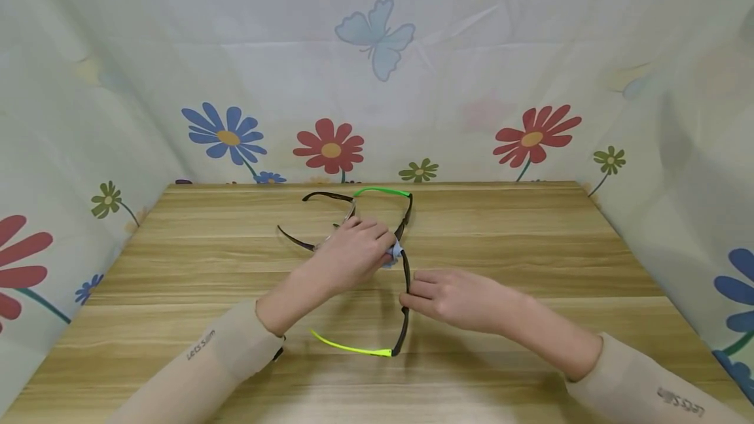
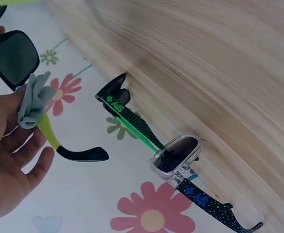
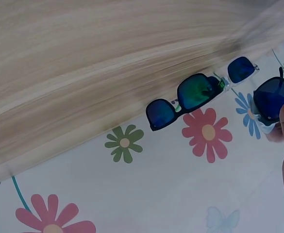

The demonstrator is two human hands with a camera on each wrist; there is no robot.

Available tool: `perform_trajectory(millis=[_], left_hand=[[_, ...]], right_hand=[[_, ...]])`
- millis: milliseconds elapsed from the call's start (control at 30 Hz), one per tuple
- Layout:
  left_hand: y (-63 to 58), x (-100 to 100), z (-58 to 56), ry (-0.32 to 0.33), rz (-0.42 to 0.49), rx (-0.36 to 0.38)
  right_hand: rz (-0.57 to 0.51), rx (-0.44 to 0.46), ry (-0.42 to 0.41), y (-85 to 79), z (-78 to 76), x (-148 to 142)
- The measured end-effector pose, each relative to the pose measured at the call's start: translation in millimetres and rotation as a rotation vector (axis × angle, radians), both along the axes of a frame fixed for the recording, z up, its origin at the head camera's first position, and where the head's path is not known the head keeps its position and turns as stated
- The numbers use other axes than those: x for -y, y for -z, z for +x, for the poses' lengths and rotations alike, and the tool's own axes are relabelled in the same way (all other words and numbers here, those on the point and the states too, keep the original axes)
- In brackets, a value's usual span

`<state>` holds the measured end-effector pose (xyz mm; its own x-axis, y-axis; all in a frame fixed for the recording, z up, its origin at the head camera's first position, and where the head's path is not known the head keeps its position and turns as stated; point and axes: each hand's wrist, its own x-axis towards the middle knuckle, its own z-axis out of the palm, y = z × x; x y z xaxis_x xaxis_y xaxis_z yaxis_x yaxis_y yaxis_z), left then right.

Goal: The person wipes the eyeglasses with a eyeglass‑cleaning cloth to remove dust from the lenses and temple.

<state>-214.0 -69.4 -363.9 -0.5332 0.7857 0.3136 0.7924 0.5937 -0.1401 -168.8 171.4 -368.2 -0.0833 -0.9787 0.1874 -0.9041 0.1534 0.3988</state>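
Black sunglasses with yellow-green temples (image 1: 405,329) are held above the table between both hands. My left hand (image 1: 356,247) pinches a light blue cloth (image 2: 35,99) against the far end of their frame, by the hinge. Near the middle of the same frame, my right hand (image 1: 456,296) grips the rim with thumb and fingers. One dark lens (image 2: 16,59) shows bare beside the cloth in the left wrist view. In the right wrist view the right hand enters at the right edge, its fingers partly cut off.
Black sunglasses with green temples (image 2: 132,124) lie on the wooden table (image 1: 506,241) beyond the hands. Beside them are clear-framed sunglasses with speckled dark temples (image 2: 207,204), partly behind my left hand in the head view. Flower-printed curtains (image 1: 265,70) surround the table's back and sides.
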Motion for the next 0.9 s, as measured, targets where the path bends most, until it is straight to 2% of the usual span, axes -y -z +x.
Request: perform_trajectory(millis=[133, 467, 900], left_hand=[[1.4, 0.9, -0.9, 0.001, 0.004, 0.013], [0.0, 8.0, -2.6, -0.065, 0.017, 0.127], [1.1, 34.0, -14.9, -0.129, 0.087, 0.152]], right_hand=[[0.014, -0.021, 0.005, 0.7, 0.6, -1.5], [-0.017, 0.049, 0.055, -0.4, -0.2, -8.8], [-0.049, 0.027, 0.104, -5.8, -2.0, -25.9]])
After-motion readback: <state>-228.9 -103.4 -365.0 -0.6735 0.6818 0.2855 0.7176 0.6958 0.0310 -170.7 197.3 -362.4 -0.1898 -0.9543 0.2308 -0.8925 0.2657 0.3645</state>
